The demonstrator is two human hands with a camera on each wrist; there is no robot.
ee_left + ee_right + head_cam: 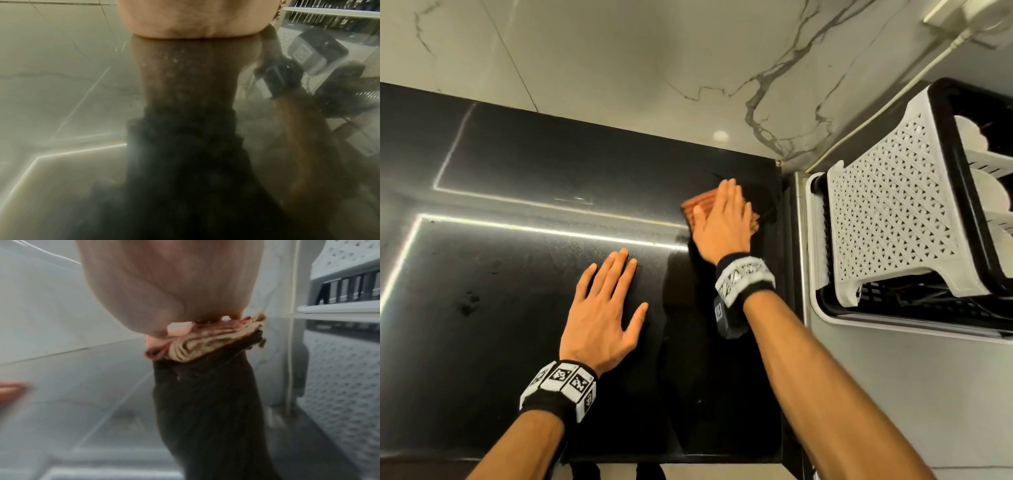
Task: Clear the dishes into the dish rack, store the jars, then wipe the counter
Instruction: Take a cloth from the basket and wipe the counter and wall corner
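Landmark: dish rack [893,219], a white lattice rack with a black rim on a steel surface, white dishes showing inside it
Counter: counter [517,291] of glossy black stone lies just left of the dish rack and runs on away from it; no dishes or jars show on it, so I judge the wiping stage is in hand
Cloth: cloth [697,209], folded and striped orange-red, lies flat on the counter near its far corner on the dish rack side; the right wrist view shows its stacked folds [207,344] under the palm
Right hand: right hand [720,222] is spread flat on top of the cloth, fingers straight and together, pressing down without curling round it
Left hand: left hand [602,308] lies flat on bare counter, further from the dish rack than the cloth, fingers straight and slightly splayed, holding nothing; its wrist view shows only the heel of the palm [195,19] against the stone
Handling: the cloth looks light, soft and limp, likely to bunch or unfold if pushed from an edge; the polished stone looks slick, so it should glide easily
Where to hold: a flat palm over the middle of the folds seems best, keeping the layers together, with the edges left free
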